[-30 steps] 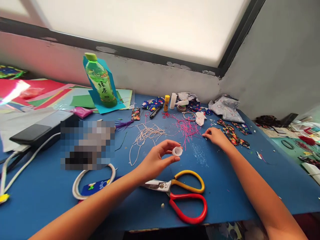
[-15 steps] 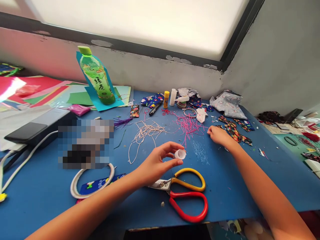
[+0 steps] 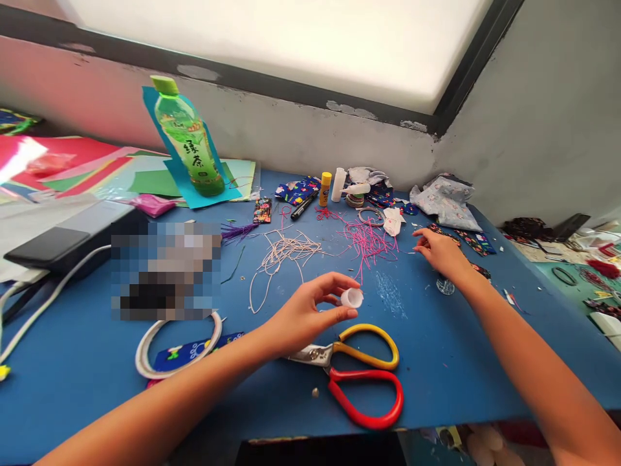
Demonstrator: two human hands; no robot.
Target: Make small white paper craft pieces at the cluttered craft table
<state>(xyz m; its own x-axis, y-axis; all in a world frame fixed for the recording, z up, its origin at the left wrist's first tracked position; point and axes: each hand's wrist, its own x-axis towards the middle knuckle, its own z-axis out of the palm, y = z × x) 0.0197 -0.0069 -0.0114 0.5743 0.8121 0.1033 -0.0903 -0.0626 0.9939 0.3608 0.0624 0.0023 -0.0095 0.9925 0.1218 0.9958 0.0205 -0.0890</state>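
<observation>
In my left hand (image 3: pixel 305 314), a small white plastic cup-shaped piece (image 3: pixel 352 298) is held between thumb and fingers, its opening facing up toward me. Just below that hand lie big scissors (image 3: pixel 366 372) with one yellow and one red handle, their blades partly hidden by my wrist. My right hand (image 3: pixel 439 252) is over the table to the right of a tangle of pink cords (image 3: pixel 369 241). Its fingertips are drawn together, and what is between them is too small to make out. A clear round piece (image 3: pixel 445 286) sits beside my right wrist.
Cream cords (image 3: pixel 291 251) lie mid-table, with a marker (image 3: pixel 304 206), a glue stick (image 3: pixel 325 189) and white bottles behind. A green tea bottle (image 3: pixel 196 145) stands on coloured paper at left. A tape roll (image 3: pixel 145 349) and power bank (image 3: pixel 68 236) are nearer. Fabric (image 3: pixel 449 200) lies back right.
My right hand has shifted a little right, away from the pink cords. The clear round piece now shows by its wrist. My left hand keeps hold of the white piece, almost still.
</observation>
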